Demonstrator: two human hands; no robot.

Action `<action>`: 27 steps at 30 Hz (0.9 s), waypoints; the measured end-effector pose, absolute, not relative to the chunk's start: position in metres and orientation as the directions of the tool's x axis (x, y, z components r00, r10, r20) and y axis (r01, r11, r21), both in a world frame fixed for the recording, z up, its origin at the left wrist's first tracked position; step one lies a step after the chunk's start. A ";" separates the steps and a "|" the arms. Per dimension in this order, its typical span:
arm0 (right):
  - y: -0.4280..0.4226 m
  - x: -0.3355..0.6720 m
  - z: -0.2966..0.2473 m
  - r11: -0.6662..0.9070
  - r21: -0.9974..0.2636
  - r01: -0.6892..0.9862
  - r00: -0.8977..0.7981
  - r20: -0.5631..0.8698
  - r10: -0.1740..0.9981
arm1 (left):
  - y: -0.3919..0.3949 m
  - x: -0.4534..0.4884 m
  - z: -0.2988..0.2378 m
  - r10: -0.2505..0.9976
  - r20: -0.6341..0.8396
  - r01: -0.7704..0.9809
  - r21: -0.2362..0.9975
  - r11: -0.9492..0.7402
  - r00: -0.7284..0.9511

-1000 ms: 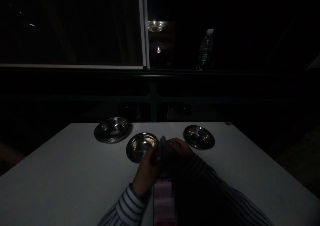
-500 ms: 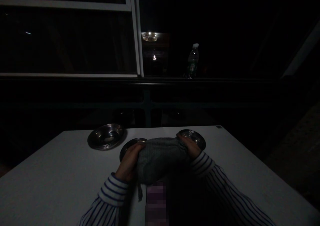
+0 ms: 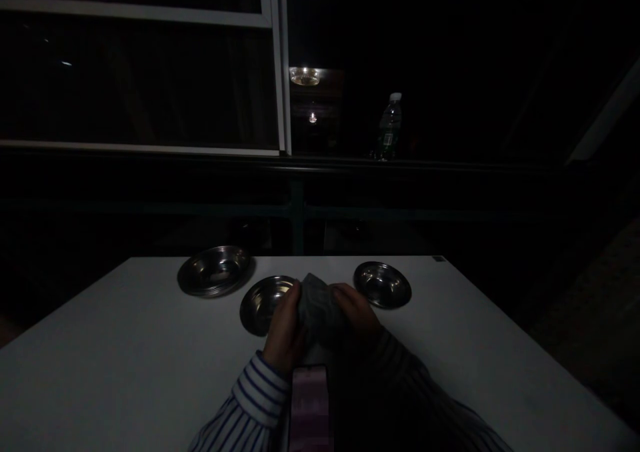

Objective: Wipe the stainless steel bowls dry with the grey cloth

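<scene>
A grey cloth (image 3: 320, 309), bunched and folded, is held up between both hands over the white table (image 3: 150, 365). My left hand (image 3: 285, 332) is closed on its left side, thumb on top. Closed on the right side is my right hand (image 3: 357, 312), its lower part dark in shadow. Behind my left hand sits a shiny metal bowl (image 3: 260, 302), partly covered by the fingers. A second metal bowl (image 3: 383, 284) lies just beyond my right hand. Below the cloth, a phone (image 3: 310, 399) with a lit pinkish screen is near the table's front.
Stacked metal bowls (image 3: 214, 272) stand at the table's back left. A small dark patch (image 3: 438, 259) marks the back right corner. Past the table, a plastic bottle (image 3: 390, 127) with a white cap stands on a ledge by the window frame (image 3: 283, 72). The room is very dim.
Both hands have come closer together, and the cloth that was stretched wide between them is now bunched up small. More of both nearer bowls shows. The view has shifted slightly.
</scene>
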State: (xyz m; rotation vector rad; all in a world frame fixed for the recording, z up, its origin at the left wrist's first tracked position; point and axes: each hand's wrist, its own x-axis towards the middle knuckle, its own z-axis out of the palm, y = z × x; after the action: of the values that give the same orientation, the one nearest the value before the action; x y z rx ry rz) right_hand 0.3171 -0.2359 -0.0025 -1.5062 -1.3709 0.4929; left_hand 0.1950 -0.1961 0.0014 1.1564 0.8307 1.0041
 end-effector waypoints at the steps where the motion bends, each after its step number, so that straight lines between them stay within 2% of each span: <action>1: -0.238 0.313 -0.003 0.153 -0.888 0.433 0.293 0.299 0.908 | -0.197 0.195 0.002 0.929 -0.029 -0.206 0.972 0.112 0.369; 4: -0.244 0.306 -0.003 0.173 -0.940 0.295 0.321 0.268 0.908 | -0.197 0.193 0.005 0.901 -0.118 -0.287 0.924 0.254 0.417; 8: -0.245 0.303 -0.013 0.246 -0.894 0.374 0.232 0.347 0.909 | -0.196 0.195 0.010 0.912 -0.180 -0.375 0.869 0.323 0.368; 12: -0.237 0.301 -0.028 0.291 -0.800 0.524 0.163 0.430 0.888 | -0.199 0.199 0.019 0.871 -0.162 -0.302 0.895 0.328 0.465; 15: -0.234 0.309 -0.031 0.281 -0.849 0.448 0.225 0.411 0.884 | -0.194 0.186 0.021 0.845 -0.163 -0.192 0.935 0.297 0.509; 16: -0.235 0.313 -0.031 0.268 -0.873 0.407 0.268 0.395 0.879 | -0.191 0.177 0.020 0.860 -0.124 -0.114 0.972 0.206 0.495; 17: -0.235 0.319 -0.031 0.249 -0.893 0.375 0.317 0.376 0.871 | -0.186 0.168 0.017 0.887 -0.048 0.013 0.999 0.048 0.459; 18: -0.236 0.325 -0.032 0.229 -0.906 0.356 0.365 0.361 0.858 | -0.181 0.158 0.013 0.900 0.062 0.166 0.975 -0.147 0.431; 19: -0.236 0.331 -0.033 0.217 -0.910 0.354 0.406 0.359 0.841 | -0.177 0.148 0.007 0.891 0.165 0.311 0.897 -0.313 0.422; 21: -0.237 0.342 -0.037 0.219 -0.897 0.385 0.448 0.388 0.805 | -0.170 0.131 -0.005 0.771 0.247 0.479 0.662 -0.577 0.587; 24: -0.235 0.351 -0.045 0.225 -0.872 0.434 0.460 0.429 0.777 | -0.166 0.118 -0.023 0.667 0.264 0.564 0.373 -0.737 0.697; 27: -0.235 0.352 -0.047 0.217 -0.890 0.402 0.466 0.402 0.788 | -0.166 0.119 -0.034 0.641 0.230 0.591 0.253 -0.766 0.732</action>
State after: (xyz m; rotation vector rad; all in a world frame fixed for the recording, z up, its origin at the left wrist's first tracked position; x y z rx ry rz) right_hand 0.3521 -0.2347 -0.0475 -1.3999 -1.1369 0.3689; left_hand 0.1193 -0.1655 -0.0340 2.7700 0.9929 0.4581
